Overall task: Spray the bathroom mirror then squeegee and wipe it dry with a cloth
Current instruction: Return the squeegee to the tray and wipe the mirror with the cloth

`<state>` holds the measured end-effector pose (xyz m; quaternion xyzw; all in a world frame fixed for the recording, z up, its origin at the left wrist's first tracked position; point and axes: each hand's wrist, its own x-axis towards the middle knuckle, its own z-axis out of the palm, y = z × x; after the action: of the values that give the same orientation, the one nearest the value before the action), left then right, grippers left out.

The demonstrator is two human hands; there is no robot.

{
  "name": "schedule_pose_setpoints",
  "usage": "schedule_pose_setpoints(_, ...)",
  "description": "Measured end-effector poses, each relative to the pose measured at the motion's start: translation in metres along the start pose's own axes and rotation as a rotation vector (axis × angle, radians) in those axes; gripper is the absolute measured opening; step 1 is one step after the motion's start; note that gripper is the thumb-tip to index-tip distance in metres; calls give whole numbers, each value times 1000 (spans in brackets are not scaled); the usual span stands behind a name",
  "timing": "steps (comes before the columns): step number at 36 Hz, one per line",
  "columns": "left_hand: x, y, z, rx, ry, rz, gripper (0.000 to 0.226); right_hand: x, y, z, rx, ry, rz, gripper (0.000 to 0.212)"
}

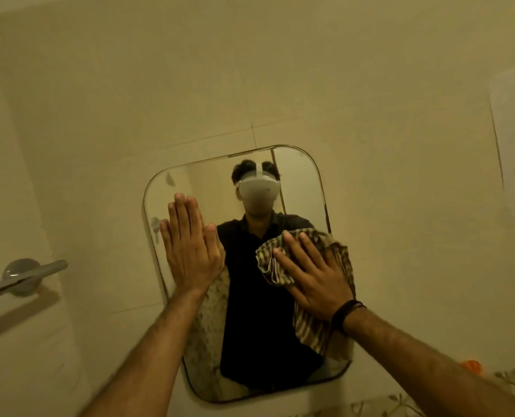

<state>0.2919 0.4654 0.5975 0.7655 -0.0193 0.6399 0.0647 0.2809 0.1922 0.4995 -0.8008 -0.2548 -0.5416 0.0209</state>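
Pale tiled wall (pixel 370 100) fills the view, with one grey towel bar (pixel 24 278) at the far left. Next comes the single rounded mirror (pixel 298 182), fixed to the wall. Against its left side the left hand (pixel 190 251) lies flat, fingers straight and together, holding nothing and seemingly bracing. Further right, the right hand (pixel 313 278) spreads wide and presses one striped cloth (pixel 316 329) onto the glass by the mirror's right edge, pinning it by palm and fingers rather than clenching it. No spray bottle or squeegee is in view, so the job looks to have reached its last stage, the dry wipe. A couple of smudges near the upper left of the glass suggest wiping remains there.
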Motion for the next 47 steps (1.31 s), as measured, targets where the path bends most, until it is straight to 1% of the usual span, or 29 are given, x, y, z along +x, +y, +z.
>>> schedule_pose_setpoints(3, -5, 0, -5, 9, -6, 5, 69, 34, 10, -16, -28, 33, -7, 72)
schedule_pose_setpoints(6, -15, -1, -14, 39, -17, 20, 68, 81, 17, -36, -8, 94, 119, 69)
schedule_pose_setpoints(8, -22, -2, -21, 54, -27, 19, 68, 106, 15, -46, 25, 103, 177, 68)
schedule_pose_setpoints(12, -35, -1, -40, 76, -31, 37, 68, 116, -6, -42, 37, 129, 192, 69)
schedule_pose_setpoints(14, -41, 0, -48, 83, -19, 47, 69, 103, -20, -31, 34, 126, 115, 70)
schedule_pose_setpoints(16, -47, 2, -52, 79, -20, 42, 70, 80, -34, -17, 25, 79, -18, 73)
schedule_pose_setpoints(19, -56, -1, -56, 81, -89, 8, 67, 36, -59, 4, 13, 15, -217, 70)
schedule_pose_setpoints(21, -62, -4, -58, 102, -120, -21, 66, 13, -71, 15, -1, -3, -301, 66)
schedule_pose_setpoints(25, -70, -9, -65, 100, -118, -13, 65, 9, -79, 21, 6, -10, -334, 65)
schedule_pose_setpoints(29, -69, -15, -74, 128, -130, -60, 65, 46, -81, 8, 52, -62, -371, 65)
schedule_pose_setpoints(34, -58, -21, -83, 193, -130, -88, 65, 129, -92, -18, 84, -35, -324, 69)
schedule_pose_setpoints(39, -42, -24, -85, 137, -92, -134, 66, 202, -101, -42, 67, -40, -325, 68)
schedule_pose_setpoints(43, -34, -15, -84, 102, -103, -106, 68, 219, -90, -48, 78, 24, -257, 69)
schedule_pose_setpoints(47, -37, 4, -80, 56, -120, -67, 67, 205, -64, -49, 106, 118, -62, 68)
